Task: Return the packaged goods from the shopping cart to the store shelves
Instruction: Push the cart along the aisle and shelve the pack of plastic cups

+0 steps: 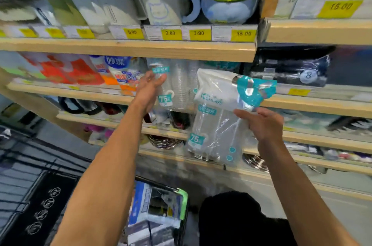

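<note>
My right hand (261, 123) grips a clear bag of plastic cups (213, 117) with teal labels and a "75" mark, held up in front of the wooden shelves. My left hand (150, 89) reaches to the second shelf (84, 93), fingers apart, palm against a matching pack of clear cups (171, 86) that stands there. The shopping cart (161, 211), with a green corner, is below between my arms and holds several packaged goods.
The top shelf (141, 46) carries mugs, jugs and a blue-green kettle above yellow price tags. Red and orange packs (70, 70) sit left of the cups. Dark packaged goods (291, 70) lie to the right. Lower shelves hold metal ware. A dark mat covers the floor at left.
</note>
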Motion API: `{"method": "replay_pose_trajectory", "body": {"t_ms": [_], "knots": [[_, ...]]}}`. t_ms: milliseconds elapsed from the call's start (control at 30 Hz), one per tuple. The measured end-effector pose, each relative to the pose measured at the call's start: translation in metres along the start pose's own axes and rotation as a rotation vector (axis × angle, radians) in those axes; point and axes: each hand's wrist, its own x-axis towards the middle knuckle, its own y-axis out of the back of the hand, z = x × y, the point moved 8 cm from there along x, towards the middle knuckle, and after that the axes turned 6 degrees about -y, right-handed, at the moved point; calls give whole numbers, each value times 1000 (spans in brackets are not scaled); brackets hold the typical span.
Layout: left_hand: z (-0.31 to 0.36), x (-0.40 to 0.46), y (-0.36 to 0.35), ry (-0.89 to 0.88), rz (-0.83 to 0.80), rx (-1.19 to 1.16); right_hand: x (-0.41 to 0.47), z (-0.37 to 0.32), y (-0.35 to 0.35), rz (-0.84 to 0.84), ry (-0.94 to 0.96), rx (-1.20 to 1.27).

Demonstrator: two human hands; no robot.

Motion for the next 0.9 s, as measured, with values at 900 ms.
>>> {"method": "replay_pose_trajectory", "body": {"t_ms": [900], "knots": [[-5, 52, 34, -271, 215, 1062, 11, -19, -42, 82, 129, -27]]}}
